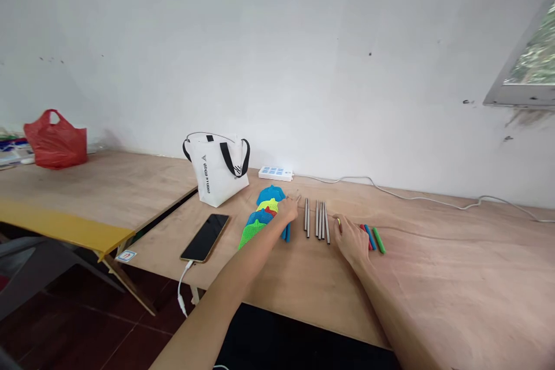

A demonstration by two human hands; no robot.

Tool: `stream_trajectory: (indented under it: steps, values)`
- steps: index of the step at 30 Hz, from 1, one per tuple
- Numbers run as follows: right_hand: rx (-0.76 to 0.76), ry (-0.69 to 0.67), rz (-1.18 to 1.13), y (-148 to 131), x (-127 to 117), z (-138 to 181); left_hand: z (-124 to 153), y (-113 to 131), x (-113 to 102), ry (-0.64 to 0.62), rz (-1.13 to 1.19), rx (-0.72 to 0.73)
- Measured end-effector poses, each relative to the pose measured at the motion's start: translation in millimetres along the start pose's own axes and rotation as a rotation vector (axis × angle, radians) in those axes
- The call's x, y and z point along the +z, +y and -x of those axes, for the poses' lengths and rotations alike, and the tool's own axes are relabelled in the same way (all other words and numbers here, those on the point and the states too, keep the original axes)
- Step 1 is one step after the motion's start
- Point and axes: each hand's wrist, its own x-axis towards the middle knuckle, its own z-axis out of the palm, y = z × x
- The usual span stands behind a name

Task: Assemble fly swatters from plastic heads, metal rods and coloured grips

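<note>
My left hand [289, 208] reaches over the right edge of a row of overlapping mesh pieces [254, 233] in green, blue, red and yellow. Its fingers are drawn together, and what they hold, if anything, is too small to make out. Blue sticks [288, 233] lie just below this hand. Several thin metal tubes [321, 221] lie side by side between my two hands. My right hand [352, 240] is closed on the table right of the tubes, with a small yellow bit at its fingertips. Beside it lie a red stick, a blue stick [370, 237] and a green stick [378, 240].
A phone [205, 237] with a white cable lies at the left. Behind it stands a white bag [219, 169] with black handles. A power strip [276, 173] sits by the wall, its cord running right. A red plastic bag [56, 141] rests on the neighbouring table.
</note>
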Motion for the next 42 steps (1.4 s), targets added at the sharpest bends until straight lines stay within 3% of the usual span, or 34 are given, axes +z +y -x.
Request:
stream_trajectory:
  steps: [5, 11, 14, 18, 24, 30, 42]
  values:
    - [-0.036, 0.007, -0.079, -4.9, -4.6, -0.5, 7.8, -0.8, -6.6, 0.089, 0.345, -0.004]
    - [-0.135, -0.086, -0.264, -32.9, -2.5, 8.5, 31.4, 9.4, -15.4, 0.181, 0.756, 0.205]
    - [-0.109, -0.221, -0.595, -55.1, 3.0, 16.1, 57.9, 15.0, -12.6, 0.176, 1.067, 0.384]
    - [-0.032, -0.417, -1.024, -74.0, 6.9, 20.5, 91.2, 16.0, -11.0, 0.028, 1.437, 0.539]
    - [0.061, -0.48, -1.264, -75.1, 6.4, 19.7, 111.5, 15.7, -21.5, -0.147, 1.451, 0.514]
    - [0.129, -0.469, -1.269, -71.9, 11.5, 22.5, 119.1, 25.0, -31.9, -0.303, 1.424, 0.536]
    - [0.036, -0.551, -1.257, -69.6, 1.8, 20.9, 119.0, 32.6, -36.3, -0.464, 1.398, 0.574]
